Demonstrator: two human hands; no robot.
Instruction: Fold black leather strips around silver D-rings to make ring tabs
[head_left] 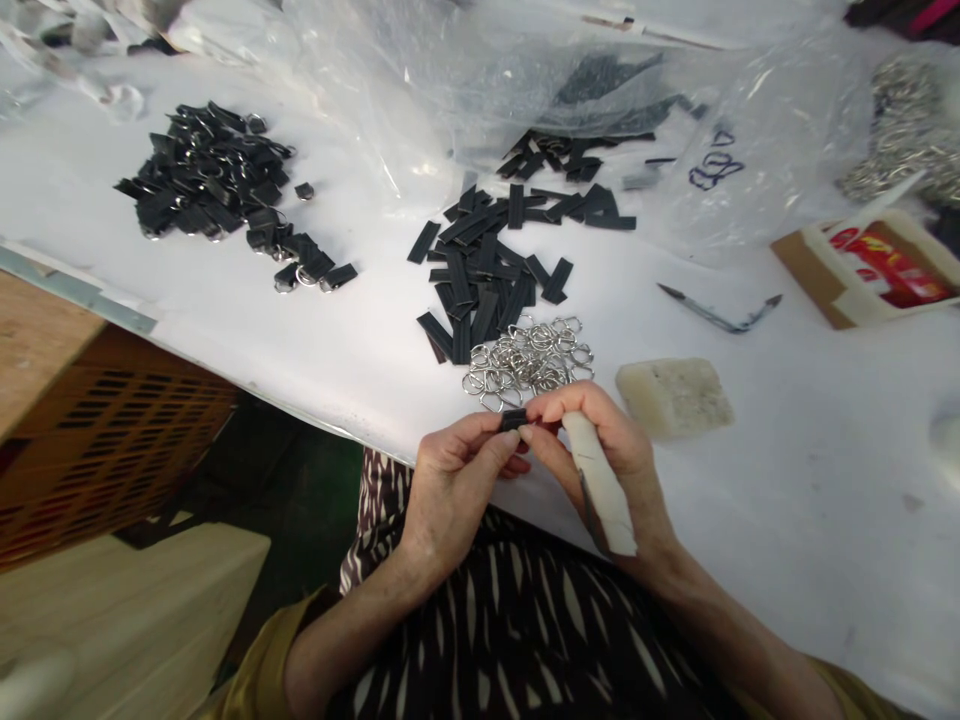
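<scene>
Both hands meet at the table's near edge over a small black strap piece [514, 419]. My left hand [450, 480] pinches it between thumb and fingers. On the other end, the fingertips of my right hand [622, 450] close in, and a white-wrapped tool [602, 485] with a dark edge lies held across that palm. What the tool is, I cannot make out. Just beyond my fingertips lies a heap of silver D-rings [532, 358]. Behind it spreads a pile of flat black strap pieces [480, 265]. Whether a ring sits in the held piece is hidden.
Folded black straps with rings [206, 175] are heaped at the far left. To the right lie a yellowish block [673, 397], dark-tipped tweezers or snips [724, 315] and an open box [814, 275]. Clear plastic bags [742, 150] cover the back. An orange crate [112, 430] stands lower left.
</scene>
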